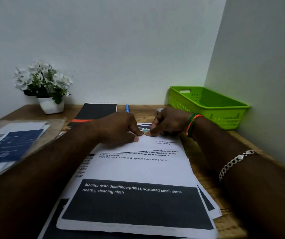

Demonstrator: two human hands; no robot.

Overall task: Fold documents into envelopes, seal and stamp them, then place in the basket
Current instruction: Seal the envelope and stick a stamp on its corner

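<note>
A stack of papers [134, 200] lies nearest, at 6 o'clock on the wooden table [238, 140]. The top sheet has a big dark block with white words on it. A bit farther up, a white sheet [148, 144] lies on the stack, and both hands meet on it.

The left hand [119, 126] comes in from 8 o'clock. Its fingers are curled and the tips press down on the white sheet. The right hand [167, 123] comes in from 4 o'clock. Its fingers are curled too, and its thumb and finger pinch something small at the sheet's far edge. I cannot tell what that small thing is. The two hands touch at the fingertips. The right arm wears colored string bands [192, 124] and a silver chain [235, 161].

At 9 o'clock lies a blurry plastic folder [15, 144] with blue papers inside.

Behind the hands lie a black notebook [96, 112] and a blue pen [127, 108].

Far back at 2 o'clock the green basket [210, 107] sits in the corner. At 10 o'clock stands a white pot of white flowers [43, 83].
</note>
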